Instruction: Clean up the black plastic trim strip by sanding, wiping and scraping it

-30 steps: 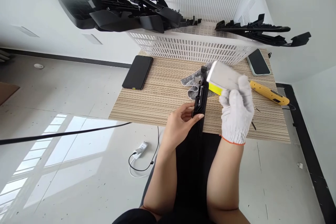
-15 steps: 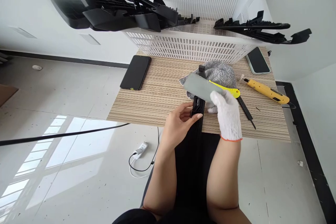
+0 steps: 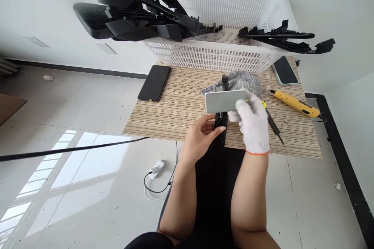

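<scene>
My left hand (image 3: pixel 201 136), bare, is closed around the near end of a long black plastic strip (image 3: pixel 221 118) that runs from my lap up over the table (image 3: pixel 181 101) edge toward twelve o'clock. My right hand (image 3: pixel 253 124), in a white knit glove with an orange cuff, sits at three o'clock of the left hand and is clamped on a flat grey rectangular block (image 3: pixel 226 101), held crosswise just over the strip, at twelve o'clock of my left fingers. A bit of yellow handle shows behind the glove; I cannot tell whether the block touches the strip.

At twelve o'clock stands a white perforated plastic basket (image 3: pixel 222 52) with long black moulded parts (image 3: pixel 137 19) resting across its left rim and more black parts (image 3: pixel 280 39) across its right rim.

The table top is striped pale wood. A speckled grey cloth (image 3: pixel 245 79) lies crumpled under the strip's far end. A glossy black phone (image 3: pixel 154 83) lies at ten o'clock, a pale-cased phone (image 3: pixel 284 71) at two o'clock, and a yellow tool (image 3: pixel 295 103) lies at three o'clock of the glove.
</scene>
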Available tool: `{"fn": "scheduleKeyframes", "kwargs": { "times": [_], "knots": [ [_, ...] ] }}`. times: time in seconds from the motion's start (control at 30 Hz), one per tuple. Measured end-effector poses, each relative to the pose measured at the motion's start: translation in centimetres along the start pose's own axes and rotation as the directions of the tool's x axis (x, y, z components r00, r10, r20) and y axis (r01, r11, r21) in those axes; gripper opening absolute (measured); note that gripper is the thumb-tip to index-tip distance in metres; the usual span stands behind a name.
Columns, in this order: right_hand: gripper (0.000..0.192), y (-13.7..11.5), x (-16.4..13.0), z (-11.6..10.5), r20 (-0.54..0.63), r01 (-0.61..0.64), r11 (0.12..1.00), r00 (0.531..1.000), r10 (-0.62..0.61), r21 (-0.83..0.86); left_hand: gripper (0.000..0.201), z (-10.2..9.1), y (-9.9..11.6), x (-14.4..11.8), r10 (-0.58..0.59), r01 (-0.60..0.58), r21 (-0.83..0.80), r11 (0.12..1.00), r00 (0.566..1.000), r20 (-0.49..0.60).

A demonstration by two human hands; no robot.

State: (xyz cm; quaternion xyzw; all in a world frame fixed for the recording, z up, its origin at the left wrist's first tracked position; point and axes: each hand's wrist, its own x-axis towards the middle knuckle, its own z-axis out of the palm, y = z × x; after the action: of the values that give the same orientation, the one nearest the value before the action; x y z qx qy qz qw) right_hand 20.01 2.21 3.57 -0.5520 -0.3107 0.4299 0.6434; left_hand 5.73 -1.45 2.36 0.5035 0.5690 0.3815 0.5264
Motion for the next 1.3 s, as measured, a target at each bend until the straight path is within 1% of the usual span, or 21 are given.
{"fn": "scheduleKeyframes", "kwargs": {
  "times": [0.03, 0.13, 0.17, 0.27, 0.3, 0.37, 0.4, 0.5, 0.53, 0.63, 0.67, 0.73, 0.77, 0.8, 0.9, 0.93, 1.03, 1.07, 1.17, 1.2, 1.3],
  "knots": [
    [0.042, 0.1, 0.1, 0.0, -0.016, -0.002, 1.000, 1.000, 0.002, -0.006, 0.045, 0.0, 0.0, 0.0, 0.001, -0.001, 0.000, 1.000, 1.000, -0.004],
    [0.040, 0.2, 0.2, -0.2, -0.264, 0.116, 0.993, 0.958, -0.109, 0.012, 0.045, 0.0, 0.1, 0.0, -0.007, 0.007, -0.003, 1.000, 1.000, -0.002],
    [0.041, 0.2, 0.2, -0.2, -0.243, 0.113, 0.994, 0.964, -0.107, 0.010, 0.046, -0.1, 0.1, 0.0, -0.008, 0.008, 0.004, 1.000, 1.000, 0.001],
    [0.041, 0.1, 0.0, -0.2, -0.024, 0.011, 1.000, 1.000, -0.012, -0.020, 0.046, -0.1, 0.1, 0.1, -0.009, 0.009, 0.023, 1.000, 1.000, 0.002],
    [0.041, 0.1, 0.0, -0.1, -0.045, 0.009, 1.000, 0.999, -0.010, -0.023, 0.045, 0.0, 0.1, 0.1, -0.010, 0.011, 0.024, 1.000, 1.000, -0.006],
    [0.042, 0.0, -0.2, 0.0, -0.198, 0.074, 0.997, 0.978, -0.072, 0.005, 0.044, 0.0, 0.1, 0.2, -0.015, 0.015, 0.023, 1.000, 1.000, -0.014],
    [0.041, 0.0, -0.2, 0.1, -0.226, 0.093, 0.996, 0.970, -0.086, 0.018, 0.045, 0.0, 0.1, 0.2, -0.018, 0.018, 0.023, 1.000, 1.000, -0.012],
    [0.037, 0.0, -0.2, 0.0, -0.046, 0.003, 1.000, 0.999, -0.002, 0.019, 0.047, 0.0, 0.1, 0.2, -0.021, 0.021, 0.020, 1.000, 1.000, 0.005],
    [0.034, 0.0, -0.1, 0.0, -0.043, -0.008, 1.000, 0.999, 0.009, 0.017, 0.046, 0.0, 0.1, 0.2, -0.019, 0.019, 0.016, 1.000, 1.000, 0.004],
    [0.030, 0.1, 0.2, -0.3, -0.272, 0.111, 0.992, 0.958, -0.090, 0.064, 0.043, -0.1, 0.2, 0.3, -0.011, 0.011, 0.011, 1.000, 1.000, -0.002],
    [0.029, 0.1, 0.3, -0.4, -0.274, 0.114, 0.990, 0.958, -0.089, 0.080, 0.044, -0.1, 0.1, 0.4, -0.012, 0.012, 0.014, 1.000, 1.000, 0.000],
    [0.030, 0.2, 0.4, -0.5, -0.105, -0.001, 0.997, 0.994, 0.009, 0.073, 0.046, -0.2, 0.1, 0.4, -0.015, 0.015, 0.022, 1.000, 1.000, 0.009],
    [0.030, 0.2, 0.5, -0.6, -0.038, -0.057, 0.997, 0.998, 0.059, 0.056, 0.047, -0.2, 0.1, 0.4, -0.016, 0.016, 0.025, 1.000, 1.000, 0.012],
    [0.029, 0.3, 0.5, -0.6, -0.034, -0.075, 0.996, 0.996, 0.077, 0.048, 0.047, -0.2, 0.1, 0.4, -0.016, 0.016, 0.025, 1.000, 1.000, 0.009],
    [0.031, 0.3, 0.6, -0.7, -0.241, 0.060, 0.992, 0.970, -0.031, 0.113, 0.046, -0.1, 0.2, 0.4, -0.016, 0.016, 0.027, 1.000, 1.000, 0.002],
    [0.032, 0.4, 0.6, -0.7, -0.229, 0.059, 0.991, 0.973, -0.029, 0.124, 0.046, -0.1, 0.2, 0.4, -0.021, 0.021, 0.028, 0.999, 1.000, 0.005],
    [0.030, 0.4, 0.7, -0.8, -0.038, -0.071, 0.995, 0.997, 0.073, 0.066, 0.047, -0.1, 0.3, 0.5, -0.030, 0.029, 0.035, 0.999, 1.000, 0.011],
    [0.028, 0.4, 0.8, -0.8, -0.048, -0.066, 0.996, 0.996, 0.069, 0.060, 0.047, -0.1, 0.3, 0.6, -0.030, 0.030, 0.036, 0.999, 1.000, 0.007],
    [0.027, 0.2, 0.8, -0.8, -0.230, 0.103, 0.983, 0.971, -0.066, 0.152, 0.046, -0.1, 0.3, 0.7, -0.021, 0.021, 0.033, 0.999, 1.000, 0.006],
    [0.027, 0.0, 0.7, -0.9, -0.223, 0.122, 0.977, 0.971, -0.081, 0.176, 0.046, -0.1, 0.2, 0.7, -0.019, 0.018, 0.029, 0.999, 1.000, 0.013],
    [0.028, -0.4, 0.2, -1.1, -0.033, -0.001, 0.986, 0.999, 0.007, 0.168, 0.049, -0.3, 0.1, 0.8, -0.025, 0.024, 0.030, 0.999, 0.999, 0.020]
  ]
}}
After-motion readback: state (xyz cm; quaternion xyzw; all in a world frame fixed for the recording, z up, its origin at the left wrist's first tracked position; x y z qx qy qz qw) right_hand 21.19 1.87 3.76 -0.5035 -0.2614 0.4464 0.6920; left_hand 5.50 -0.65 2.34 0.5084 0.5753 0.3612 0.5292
